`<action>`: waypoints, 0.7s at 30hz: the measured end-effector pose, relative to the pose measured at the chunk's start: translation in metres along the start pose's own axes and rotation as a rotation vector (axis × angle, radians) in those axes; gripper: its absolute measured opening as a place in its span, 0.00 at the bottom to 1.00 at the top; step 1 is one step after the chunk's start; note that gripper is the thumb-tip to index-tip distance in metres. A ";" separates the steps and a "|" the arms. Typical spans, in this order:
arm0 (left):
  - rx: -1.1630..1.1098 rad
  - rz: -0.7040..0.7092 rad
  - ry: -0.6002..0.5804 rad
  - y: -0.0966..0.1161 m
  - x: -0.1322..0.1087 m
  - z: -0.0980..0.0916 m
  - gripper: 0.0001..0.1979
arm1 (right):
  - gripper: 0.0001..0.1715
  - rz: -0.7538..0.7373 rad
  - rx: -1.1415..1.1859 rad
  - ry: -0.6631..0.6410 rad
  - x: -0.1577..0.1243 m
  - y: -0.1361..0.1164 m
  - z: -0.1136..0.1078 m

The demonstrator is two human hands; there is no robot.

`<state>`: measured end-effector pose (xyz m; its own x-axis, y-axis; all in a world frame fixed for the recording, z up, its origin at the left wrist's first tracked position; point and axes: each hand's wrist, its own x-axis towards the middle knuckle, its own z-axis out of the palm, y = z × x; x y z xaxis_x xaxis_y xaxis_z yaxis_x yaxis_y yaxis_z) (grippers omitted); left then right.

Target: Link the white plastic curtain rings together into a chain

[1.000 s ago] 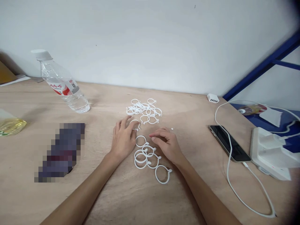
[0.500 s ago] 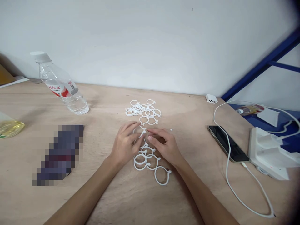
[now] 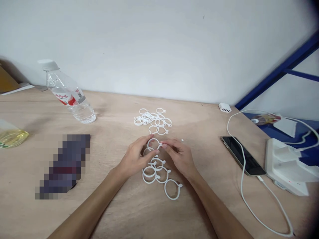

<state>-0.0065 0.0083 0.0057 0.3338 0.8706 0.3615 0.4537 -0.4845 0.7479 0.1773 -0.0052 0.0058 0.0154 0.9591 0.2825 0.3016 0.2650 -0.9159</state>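
Note:
A white plastic ring (image 3: 154,139) with a small clasp is held between my two hands. My left hand (image 3: 136,155) curves round its left side, thumb low and fingers at the top. My right hand (image 3: 179,156) pinches the clasp side between thumb and forefinger. Just below the hands lie several more rings, some overlapping, with a single ring (image 3: 165,190) nearest me. Part of another ring is hidden behind my left thumb. Beyond the hands is a heap of white rings (image 3: 147,118), tangled together. A tiny white piece (image 3: 182,140) lies right of my right hand.
At left stand a water bottle (image 3: 72,96) and a container of yellow liquid (image 3: 17,134), with a blurred-out dark object (image 3: 64,169) nearer. At right lie a phone (image 3: 244,156) with a white cable (image 3: 241,196), a white charger-like stand (image 3: 286,166) and a small white box (image 3: 224,107).
My hands now hold a ring raised between them, its clasp in my right fingers. Earlier the right fingers were apart from it. The view has shifted slightly.

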 end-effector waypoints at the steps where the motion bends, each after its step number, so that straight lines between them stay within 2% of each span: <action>1: 0.004 0.018 -0.021 -0.001 0.000 0.000 0.24 | 0.08 0.001 -0.003 -0.002 0.000 0.000 0.000; 9: 0.133 0.155 -0.003 0.000 -0.003 0.002 0.18 | 0.12 0.033 0.046 -0.059 -0.001 -0.004 0.001; 16: 0.183 0.151 -0.055 0.004 -0.003 0.000 0.14 | 0.12 0.044 0.092 -0.102 -0.002 -0.006 0.001; 21: 0.193 0.156 -0.069 0.004 -0.003 0.000 0.12 | 0.10 0.071 0.067 -0.076 -0.003 -0.005 0.000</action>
<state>-0.0054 0.0034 0.0075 0.4649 0.7792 0.4204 0.5392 -0.6258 0.5636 0.1756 -0.0097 0.0092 -0.0386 0.9798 0.1962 0.2383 0.1997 -0.9504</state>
